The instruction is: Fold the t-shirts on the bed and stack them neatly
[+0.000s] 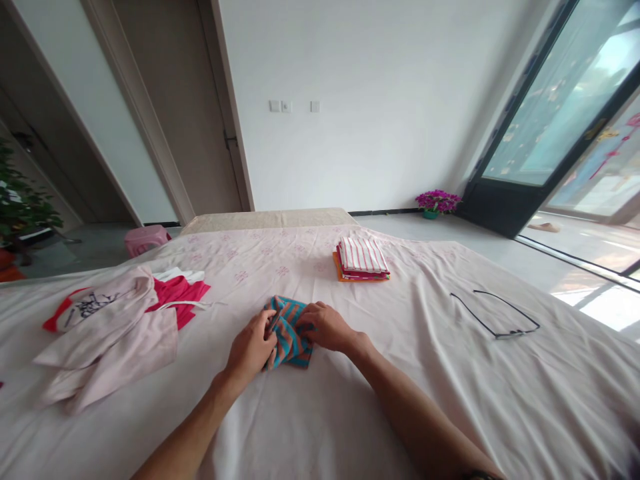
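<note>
A small garment with teal and brown stripes (289,337) lies bunched on the pale pink sheet (400,373) in front of me. My left hand (251,351) grips its left edge, fingers curled round the cloth. My right hand (327,325) rests on its right side, fingers closed over the fabric. Both forearms reach in from the bottom of the view.
A folded stack with a red-and-white striped piece on top (362,259) sits further back. Loose pink, red and white clothes (110,320) lie at the left. A thin black wire hanger (495,312) lies at the right. Beyond the bed are a pink stool (147,238), a door and glass doors.
</note>
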Demonstrator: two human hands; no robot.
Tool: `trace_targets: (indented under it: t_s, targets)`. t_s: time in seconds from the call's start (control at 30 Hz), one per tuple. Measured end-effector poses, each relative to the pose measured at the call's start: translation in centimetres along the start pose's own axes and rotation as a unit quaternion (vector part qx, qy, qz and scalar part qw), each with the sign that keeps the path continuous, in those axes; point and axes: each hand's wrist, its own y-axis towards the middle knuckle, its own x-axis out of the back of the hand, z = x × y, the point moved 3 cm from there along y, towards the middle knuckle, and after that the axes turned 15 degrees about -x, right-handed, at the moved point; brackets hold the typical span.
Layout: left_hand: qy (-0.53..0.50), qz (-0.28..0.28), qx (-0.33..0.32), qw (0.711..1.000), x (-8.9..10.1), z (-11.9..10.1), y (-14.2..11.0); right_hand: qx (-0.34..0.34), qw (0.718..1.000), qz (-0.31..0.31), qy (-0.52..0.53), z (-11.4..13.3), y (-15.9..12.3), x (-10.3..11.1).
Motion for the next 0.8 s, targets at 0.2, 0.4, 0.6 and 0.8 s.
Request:
trace_targets:
  t_s: [0.2, 0.4, 0.6, 0.8]
  targets:
    - [-0.299, -0.154, 0.091, 0.937, 2.1, 1.9, 0.4, -0.096, 0.993, -0.072, -0.015, -0.5, 0.0, -0.3]
    - [-0.382, -0.302, 0.126, 0.864, 9.4, 3.5, 0.8, -0.182, 0.889, -0.285, 0.309, -2.0, -0.3, 4.0]
    - [-0.38, -0.178, 0.15, 0.895, 10.5, 5.0, 1.3, -0.123, 0.802, -0.246, 0.531, 0.7, -0.8, 6.6]
    - [0.019, -0.081, -0.023, 0.996, 7.9, 4.3, 2.9, -0.21, 0.755, -0.11, 0.611, 0.0, 0.3, 3.3]
